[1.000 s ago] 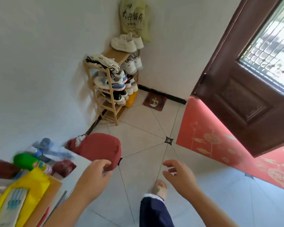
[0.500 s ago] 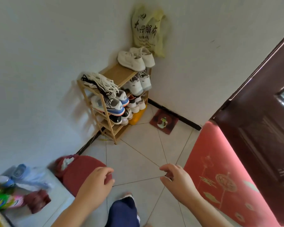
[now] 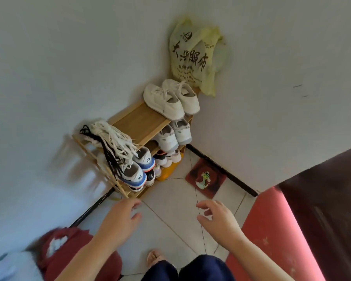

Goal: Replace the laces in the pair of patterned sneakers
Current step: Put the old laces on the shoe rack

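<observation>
A: Facing the corner, what's the biggest thing there?

B: A wooden shoe rack (image 3: 139, 120), tiered, set on the tiled floor (image 3: 170, 209) where two white walls meet. A yellow bag (image 3: 190, 57) hangs on the wall above it.

A: Task items?

B: The patterned sneakers (image 3: 137, 172) sit on the second shelf at the rack's left end, heels outward, each marked "23", in white, blue and orange. I take these for the pair meant. A plain pair of white shoes (image 3: 170, 100) is on the top shelf.

A: Hands?

B: The left hand (image 3: 120, 218) is held out low, near the rack's front corner post but not touching it. The right hand (image 3: 219, 218) is over bare tile, well apart from the rack. On both, the fingers (image 3: 133, 202) are loosely spread and hold nothing.

A: Laces?

B: A bundle of laces (image 3: 111, 138), white with some black, is draped over the top shelf's left end. Its tails hang down in front of the sneakers.

A: Step in hand?

B: The very start, by my reading. Nothing has been picked up and nothing unlaced.

A: Next move?

B: Probably lifting the sneakers off the shelf. The dangling tails lie across them, so the hand must go in under or past them without dragging the bundle down. Whether the pair has old laces in it, I can't tell.
</observation>
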Action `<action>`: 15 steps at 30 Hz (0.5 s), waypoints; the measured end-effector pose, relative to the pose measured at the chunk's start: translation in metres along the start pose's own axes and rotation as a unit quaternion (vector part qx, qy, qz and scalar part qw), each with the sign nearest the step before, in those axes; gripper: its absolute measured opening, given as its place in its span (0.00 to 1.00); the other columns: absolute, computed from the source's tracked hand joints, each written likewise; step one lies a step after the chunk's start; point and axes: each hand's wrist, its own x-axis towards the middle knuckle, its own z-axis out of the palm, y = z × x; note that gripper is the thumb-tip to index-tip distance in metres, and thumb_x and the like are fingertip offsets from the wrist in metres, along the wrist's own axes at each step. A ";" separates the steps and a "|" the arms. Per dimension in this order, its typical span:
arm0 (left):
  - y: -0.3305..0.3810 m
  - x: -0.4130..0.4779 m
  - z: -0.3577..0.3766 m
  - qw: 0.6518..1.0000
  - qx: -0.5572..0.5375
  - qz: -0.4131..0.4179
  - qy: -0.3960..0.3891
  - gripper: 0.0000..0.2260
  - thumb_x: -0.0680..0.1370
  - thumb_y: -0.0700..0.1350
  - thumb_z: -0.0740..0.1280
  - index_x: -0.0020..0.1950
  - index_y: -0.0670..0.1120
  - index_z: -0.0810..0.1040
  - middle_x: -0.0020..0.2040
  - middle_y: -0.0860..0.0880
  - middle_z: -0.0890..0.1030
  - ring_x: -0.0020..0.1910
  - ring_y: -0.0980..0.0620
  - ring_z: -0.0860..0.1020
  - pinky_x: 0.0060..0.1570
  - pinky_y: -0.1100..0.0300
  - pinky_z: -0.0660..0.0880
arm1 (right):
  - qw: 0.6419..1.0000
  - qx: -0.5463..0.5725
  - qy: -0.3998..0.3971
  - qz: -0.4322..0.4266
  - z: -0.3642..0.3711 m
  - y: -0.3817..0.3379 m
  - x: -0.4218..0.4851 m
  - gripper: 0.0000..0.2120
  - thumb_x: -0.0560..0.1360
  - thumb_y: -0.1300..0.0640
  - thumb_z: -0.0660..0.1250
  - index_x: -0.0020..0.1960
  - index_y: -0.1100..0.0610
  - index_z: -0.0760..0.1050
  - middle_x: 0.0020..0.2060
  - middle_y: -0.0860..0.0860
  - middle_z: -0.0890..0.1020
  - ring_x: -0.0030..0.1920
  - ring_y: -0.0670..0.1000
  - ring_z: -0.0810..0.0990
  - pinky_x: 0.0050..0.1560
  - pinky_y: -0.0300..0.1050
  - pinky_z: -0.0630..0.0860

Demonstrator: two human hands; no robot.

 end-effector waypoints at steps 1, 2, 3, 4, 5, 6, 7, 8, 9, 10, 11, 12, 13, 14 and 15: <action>0.003 0.011 -0.005 1.000 0.000 -0.008 0.009 0.14 0.77 0.44 0.64 0.63 0.48 0.72 0.58 0.52 0.74 0.53 0.57 0.71 0.51 0.68 0.65 | 1.000 0.000 -0.005 -0.006 -0.005 -0.005 0.015 0.14 0.76 0.53 0.63 0.60 0.45 0.72 0.55 0.42 0.73 0.51 0.39 0.72 0.48 0.29 0.68; 0.006 0.021 -0.008 1.000 0.000 -0.015 0.019 0.14 0.77 0.44 0.65 0.62 0.48 0.72 0.57 0.51 0.75 0.53 0.56 0.72 0.50 0.68 0.64 | 1.000 -0.004 -0.014 -0.014 -0.010 -0.010 0.030 0.14 0.76 0.53 0.63 0.60 0.46 0.72 0.55 0.42 0.73 0.50 0.39 0.73 0.49 0.30 0.68; 0.007 0.031 -0.012 0.999 -0.002 -0.024 0.027 0.14 0.76 0.44 0.65 0.62 0.47 0.73 0.56 0.51 0.75 0.52 0.55 0.73 0.50 0.68 0.64 | 0.999 -0.009 -0.025 -0.022 -0.014 -0.015 0.046 0.14 0.75 0.53 0.63 0.60 0.46 0.72 0.55 0.42 0.73 0.50 0.40 0.73 0.49 0.30 0.69; 0.009 0.041 -0.015 0.999 -0.003 -0.036 0.035 0.14 0.76 0.45 0.65 0.62 0.47 0.73 0.56 0.51 0.75 0.52 0.55 0.73 0.49 0.68 0.64 | 0.999 -0.014 -0.037 -0.030 -0.018 -0.020 0.062 0.14 0.75 0.53 0.64 0.60 0.46 0.72 0.55 0.42 0.73 0.50 0.40 0.73 0.48 0.30 0.69; 0.011 0.050 -0.018 0.998 -0.005 -0.051 0.040 0.14 0.76 0.45 0.65 0.62 0.47 0.72 0.56 0.51 0.74 0.53 0.55 0.73 0.50 0.67 0.64 | 0.998 -0.016 -0.048 -0.037 -0.022 -0.025 0.079 0.14 0.75 0.53 0.64 0.60 0.46 0.72 0.54 0.42 0.74 0.50 0.40 0.73 0.46 0.29 0.69; 0.012 0.060 -0.021 0.997 -0.010 -0.068 0.045 0.14 0.77 0.45 0.65 0.62 0.47 0.72 0.57 0.51 0.74 0.55 0.54 0.73 0.51 0.67 0.64 | 0.997 -0.018 -0.058 -0.046 -0.025 -0.030 0.096 0.14 0.75 0.54 0.64 0.60 0.46 0.72 0.54 0.42 0.74 0.50 0.40 0.73 0.45 0.29 0.69; 0.012 0.069 -0.023 0.995 -0.014 -0.083 0.052 0.15 0.77 0.45 0.64 0.63 0.47 0.72 0.59 0.51 0.74 0.56 0.54 0.73 0.53 0.66 0.65 | 0.996 -0.020 -0.069 -0.055 -0.028 -0.034 0.114 0.14 0.74 0.54 0.64 0.59 0.46 0.73 0.54 0.42 0.74 0.50 0.40 0.73 0.44 0.28 0.69; 0.013 0.078 -0.025 0.993 -0.019 -0.097 0.063 0.15 0.77 0.45 0.64 0.63 0.48 0.72 0.59 0.51 0.74 0.57 0.53 0.73 0.54 0.65 0.65 | 0.994 -0.023 -0.081 -0.067 -0.031 -0.039 0.130 0.14 0.74 0.55 0.64 0.59 0.46 0.73 0.54 0.42 0.74 0.50 0.40 0.73 0.45 0.29 0.69; 0.015 0.086 -0.027 0.990 -0.024 -0.115 0.076 0.15 0.77 0.45 0.64 0.63 0.48 0.72 0.60 0.51 0.73 0.58 0.53 0.72 0.55 0.65 0.65 | 0.992 -0.029 -0.097 -0.079 -0.034 -0.044 0.147 0.14 0.74 0.55 0.64 0.59 0.46 0.73 0.54 0.42 0.74 0.50 0.40 0.73 0.46 0.30 0.69; 0.017 0.093 -0.029 0.986 -0.030 -0.137 0.087 0.15 0.77 0.46 0.64 0.63 0.49 0.72 0.60 0.51 0.73 0.59 0.53 0.72 0.56 0.64 0.64 | 0.988 -0.033 -0.117 -0.091 -0.039 -0.051 0.162 0.14 0.74 0.55 0.64 0.59 0.46 0.73 0.54 0.42 0.74 0.50 0.40 0.73 0.48 0.31 0.68; 0.021 0.100 -0.032 0.981 -0.039 -0.158 0.100 0.15 0.77 0.46 0.64 0.63 0.50 0.72 0.60 0.51 0.74 0.59 0.53 0.72 0.58 0.64 0.64 | 0.985 -0.039 -0.135 -0.104 -0.045 -0.058 0.178 0.14 0.74 0.55 0.64 0.59 0.46 0.73 0.54 0.42 0.74 0.51 0.41 0.73 0.50 0.31 0.68; 0.024 0.107 -0.035 0.977 -0.050 -0.179 0.109 0.14 0.76 0.46 0.63 0.62 0.50 0.73 0.59 0.52 0.74 0.60 0.53 0.72 0.59 0.63 0.65 | 0.980 -0.047 -0.151 -0.119 -0.050 -0.066 0.193 0.14 0.75 0.55 0.64 0.60 0.46 0.72 0.54 0.42 0.74 0.51 0.41 0.73 0.50 0.32 0.67; 0.027 0.113 -0.038 0.972 -0.061 -0.194 0.118 0.13 0.76 0.46 0.63 0.61 0.51 0.74 0.57 0.52 0.75 0.60 0.53 0.72 0.60 0.62 0.66 | 0.975 -0.059 -0.165 -0.136 -0.054 -0.073 0.207 0.14 0.75 0.55 0.64 0.60 0.47 0.72 0.55 0.42 0.74 0.51 0.42 0.73 0.51 0.32 0.67; 0.031 0.119 -0.040 0.968 -0.073 -0.206 0.126 0.13 0.76 0.46 0.63 0.60 0.51 0.74 0.56 0.52 0.75 0.59 0.53 0.73 0.60 0.61 0.67 | 0.968 -0.075 -0.180 -0.156 -0.057 -0.081 0.220 0.14 0.75 0.55 0.63 0.60 0.47 0.72 0.55 0.43 0.74 0.51 0.42 0.73 0.51 0.33 0.67; 0.033 0.124 -0.042 0.964 -0.081 -0.214 0.136 0.12 0.76 0.46 0.64 0.59 0.51 0.75 0.56 0.53 0.76 0.59 0.53 0.73 0.60 0.60 0.68 | 0.961 -0.091 -0.194 -0.177 -0.059 -0.089 0.232 0.14 0.75 0.55 0.63 0.61 0.48 0.72 0.56 0.44 0.74 0.51 0.43 0.73 0.50 0.33 0.67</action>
